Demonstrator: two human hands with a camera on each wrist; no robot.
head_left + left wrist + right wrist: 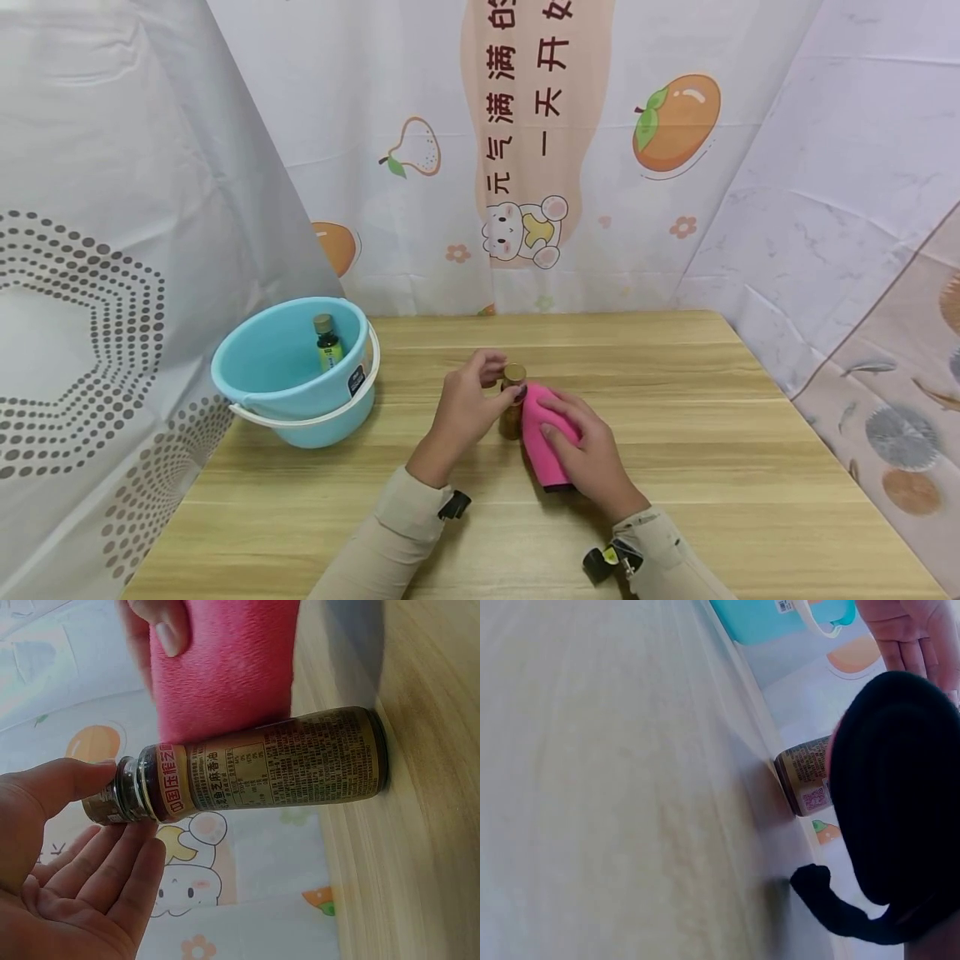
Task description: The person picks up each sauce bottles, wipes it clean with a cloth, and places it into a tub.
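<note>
A brown glass sesame oil bottle (pixel 300 765) with a metallic cap (pixel 514 372) stands upright on the wooden table. My left hand (pixel 461 410) pinches it at the cap and neck, thumb on one side and fingertips on the other. Against the bottle's right side lies a pink cloth (pixel 542 429) with black edging, held in my right hand (pixel 596 454). Its black part (pixel 900 795) fills much of the right wrist view and hides the upper bottle there. The lower label of the bottle shows past it.
At the table's left edge stands a light blue bucket (pixel 318 429) with a white handle (pixel 300 422) hanging at its front. A small dark bottle (pixel 328 343) with a yellow-green label leans inside it. Printed white curtains (pixel 420 250) hang behind the table (pixel 720 467).
</note>
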